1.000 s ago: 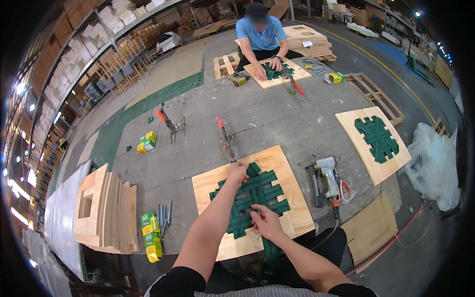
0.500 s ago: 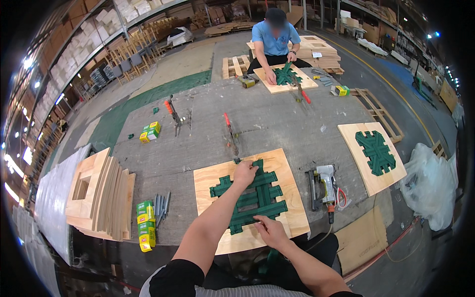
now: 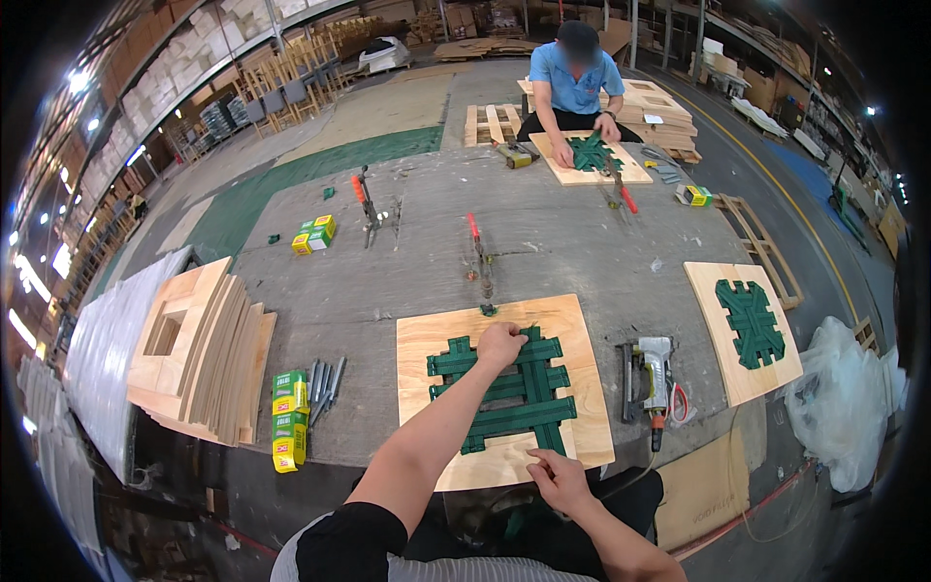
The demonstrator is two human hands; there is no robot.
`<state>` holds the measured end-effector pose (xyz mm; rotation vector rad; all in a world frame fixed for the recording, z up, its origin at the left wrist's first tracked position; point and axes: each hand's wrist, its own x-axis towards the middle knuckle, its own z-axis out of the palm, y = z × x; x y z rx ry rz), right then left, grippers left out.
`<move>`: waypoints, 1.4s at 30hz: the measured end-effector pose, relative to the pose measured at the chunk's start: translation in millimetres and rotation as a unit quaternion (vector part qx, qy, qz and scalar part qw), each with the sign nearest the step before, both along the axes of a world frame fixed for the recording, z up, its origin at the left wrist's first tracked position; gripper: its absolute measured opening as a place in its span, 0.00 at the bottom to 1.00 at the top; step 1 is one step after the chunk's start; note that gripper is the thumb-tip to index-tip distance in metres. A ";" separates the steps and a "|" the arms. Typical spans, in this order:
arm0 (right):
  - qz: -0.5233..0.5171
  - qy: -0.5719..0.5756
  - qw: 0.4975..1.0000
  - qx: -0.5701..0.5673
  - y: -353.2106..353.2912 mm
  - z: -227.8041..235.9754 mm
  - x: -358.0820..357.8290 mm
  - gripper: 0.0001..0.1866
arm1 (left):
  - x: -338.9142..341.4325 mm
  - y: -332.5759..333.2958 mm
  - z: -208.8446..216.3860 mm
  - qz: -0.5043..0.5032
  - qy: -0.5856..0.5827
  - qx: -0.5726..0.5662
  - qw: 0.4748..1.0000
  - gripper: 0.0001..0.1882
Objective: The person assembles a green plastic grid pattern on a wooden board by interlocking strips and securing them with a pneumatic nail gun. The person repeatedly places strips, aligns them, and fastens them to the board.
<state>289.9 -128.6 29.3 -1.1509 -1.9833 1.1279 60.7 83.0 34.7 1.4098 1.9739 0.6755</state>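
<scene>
Flat green straps point(image 3: 514, 418) lie crossed on the square wooden board point(image 3: 588, 388); left hand point(image 3: 500, 344) curls at their far side, its hold I cannot tell; right hand point(image 3: 562, 482), near, is loosely open, empty

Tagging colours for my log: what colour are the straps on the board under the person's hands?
The straps are dark green, best seen in the head view.

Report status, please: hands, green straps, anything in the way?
Left hand at far side of green straps; right hand by near edge of wooden board. Straps lie crossed on board. Red-handled clamp beyond it, nail gun to its right.
</scene>
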 end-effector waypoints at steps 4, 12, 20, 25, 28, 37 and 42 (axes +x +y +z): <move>0.002 0.025 0.998 -0.050 4.9 -1.1 0.4 0.14 | -6.7 1.0 -6.1 0.032 -0.051 0.022 0.998 0.17; -0.118 0.086 0.987 0.065 164.6 6.4 -36.6 0.08 | -9.9 5.1 -9.0 0.059 -0.163 -0.008 0.985 0.14; -0.104 -0.045 0.989 0.100 234.9 0.1 -72.1 0.10 | -10.0 11.7 -11.8 0.048 -0.141 0.002 0.989 0.15; -0.109 -0.083 0.986 0.093 233.0 -3.2 -79.5 0.09 | -14.2 7.9 -13.5 0.043 -0.146 0.001 0.988 0.15; -0.105 -0.099 0.983 0.110 234.5 -5.8 -77.4 0.07 | -12.8 5.3 -10.0 0.034 -0.120 0.007 0.992 0.13; -0.061 -0.124 0.980 0.144 244.5 -9.4 -70.0 0.06 | 2.5 -27.4 -21.1 -0.001 -0.012 0.243 0.970 0.08; -0.118 -0.033 0.989 0.087 266.4 2.4 -66.2 0.11 | -4.1 -15.4 -21.9 0.046 0.035 0.166 0.984 0.10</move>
